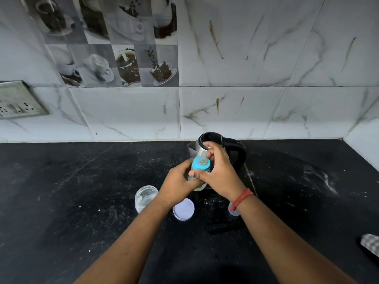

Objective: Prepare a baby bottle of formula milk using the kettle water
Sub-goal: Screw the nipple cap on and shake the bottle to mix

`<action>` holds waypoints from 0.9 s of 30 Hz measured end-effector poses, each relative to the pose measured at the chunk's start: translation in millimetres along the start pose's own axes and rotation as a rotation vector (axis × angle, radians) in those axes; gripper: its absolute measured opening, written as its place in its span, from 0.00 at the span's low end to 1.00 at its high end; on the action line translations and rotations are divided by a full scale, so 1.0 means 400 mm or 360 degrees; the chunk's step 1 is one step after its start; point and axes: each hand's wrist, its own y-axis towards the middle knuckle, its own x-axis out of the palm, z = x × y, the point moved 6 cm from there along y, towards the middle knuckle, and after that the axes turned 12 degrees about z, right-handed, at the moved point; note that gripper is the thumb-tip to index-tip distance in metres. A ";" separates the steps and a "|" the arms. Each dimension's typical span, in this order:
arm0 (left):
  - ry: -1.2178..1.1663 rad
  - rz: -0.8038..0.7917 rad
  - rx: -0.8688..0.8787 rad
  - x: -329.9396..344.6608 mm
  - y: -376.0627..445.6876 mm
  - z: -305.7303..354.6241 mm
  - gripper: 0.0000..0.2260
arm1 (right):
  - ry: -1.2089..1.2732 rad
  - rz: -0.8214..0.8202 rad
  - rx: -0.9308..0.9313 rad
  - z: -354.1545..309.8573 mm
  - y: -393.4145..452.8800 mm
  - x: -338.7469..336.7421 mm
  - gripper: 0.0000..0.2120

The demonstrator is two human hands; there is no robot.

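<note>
Both hands, left [178,182] and right [218,173], grip baby bottle [200,170] before kettle [217,146]; white lid [183,209] on counter [82,191].

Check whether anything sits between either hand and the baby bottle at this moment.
Nothing visible does. The left hand grips the baby bottle by its body, and the right hand wraps its teal collar.

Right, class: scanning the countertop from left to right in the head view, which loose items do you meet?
Clear jar → white lid → baby bottle held in both hands → checked cloth at the right edge.
</note>
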 end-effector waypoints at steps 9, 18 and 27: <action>0.0002 0.0045 0.0009 -0.007 0.007 0.001 0.24 | 0.0249 -0.0152 0.0162 0.027 0.017 -0.016 0.38; 0.0037 0.0023 0.0035 -0.014 0.011 0.006 0.24 | 0.0427 -0.0423 0.0135 0.019 0.012 -0.018 0.36; 0.0055 0.0054 0.0060 -0.009 0.010 0.013 0.23 | 0.0255 0.0072 0.0120 -0.003 0.000 -0.007 0.32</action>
